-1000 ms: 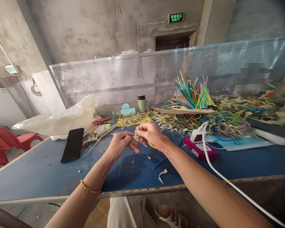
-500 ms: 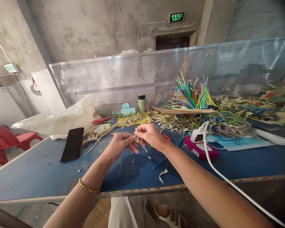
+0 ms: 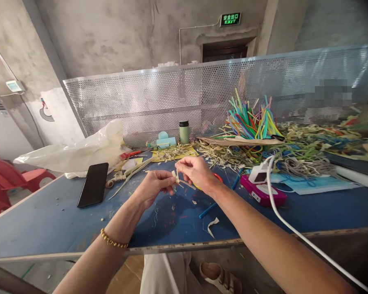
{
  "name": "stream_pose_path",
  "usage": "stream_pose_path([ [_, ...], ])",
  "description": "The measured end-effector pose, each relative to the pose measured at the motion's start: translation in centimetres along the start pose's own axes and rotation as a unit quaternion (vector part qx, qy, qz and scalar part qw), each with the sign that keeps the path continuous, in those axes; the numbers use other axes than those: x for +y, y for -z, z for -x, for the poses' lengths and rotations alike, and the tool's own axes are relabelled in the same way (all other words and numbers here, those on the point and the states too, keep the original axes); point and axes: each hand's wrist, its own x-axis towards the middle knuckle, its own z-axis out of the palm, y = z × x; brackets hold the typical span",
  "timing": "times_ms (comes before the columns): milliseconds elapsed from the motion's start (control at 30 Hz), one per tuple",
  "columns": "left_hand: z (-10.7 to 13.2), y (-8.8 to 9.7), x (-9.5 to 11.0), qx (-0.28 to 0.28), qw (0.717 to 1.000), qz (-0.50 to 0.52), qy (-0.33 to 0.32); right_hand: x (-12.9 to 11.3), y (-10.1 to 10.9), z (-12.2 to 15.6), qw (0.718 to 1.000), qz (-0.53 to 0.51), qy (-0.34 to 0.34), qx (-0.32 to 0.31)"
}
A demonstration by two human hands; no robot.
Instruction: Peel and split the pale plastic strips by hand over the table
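Note:
Above the blue tabletop [image 3: 119, 226], my left hand [image 3: 153, 187] pinches a small piece of pale plant-fibre strips [image 3: 176, 178] between thumb and fingers. My right hand [image 3: 196, 172] is closed at the upper end of the same piece, its thumb and forefinger pressed together. Loose ends of the strips stick out between the hands; how they are knotted or folded is too small to tell. Partly behind my right wrist lies something with an orange-red rim [image 3: 217, 177]. A blue stick [image 3: 207, 210] and a cream scrap [image 3: 213, 227] lie below my right forearm.
To the left lie a black phone [image 3: 93, 185] and a clear plastic bag [image 3: 79, 151]. A green bottle [image 3: 184, 132], dried fibre trimmings [image 3: 221, 153] and colourful pipe cleaners [image 3: 251, 118] stand behind. On the right, a white cable [image 3: 274, 204] runs from a magenta box [image 3: 263, 194].
My right hand has lifted slightly and moved a little away from my left hand, so more of the pale piece shows between them. My left hand has barely moved.

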Motion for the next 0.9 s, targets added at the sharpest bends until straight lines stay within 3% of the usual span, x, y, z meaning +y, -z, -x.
stream_pose_path([
  [100,-0.4,0.3,-0.3,0.071,0.997,0.037,-0.005,-0.3,0.4,0.1,0.985,0.091,0.118,0.084],
  [267,-0.7,0.5,-0.4,0.116,0.988,0.1,-0.022,-0.9,-0.1,1.1,0.956,0.243,0.165,0.021],
  [400,-0.6,0.1,-0.2,0.101,0.988,0.112,-0.031,-0.4,-1.1,1.3,0.942,0.293,0.162,0.016],
  [667,-0.5,-0.3,0.1,0.081,0.992,0.083,-0.048,-0.6,-1.4,1.1,0.97,0.228,0.086,0.021],
  [900,-0.6,-0.1,-0.1,0.103,0.99,0.084,-0.046,-1.0,-1.6,1.2,0.976,0.203,0.075,-0.004],
])
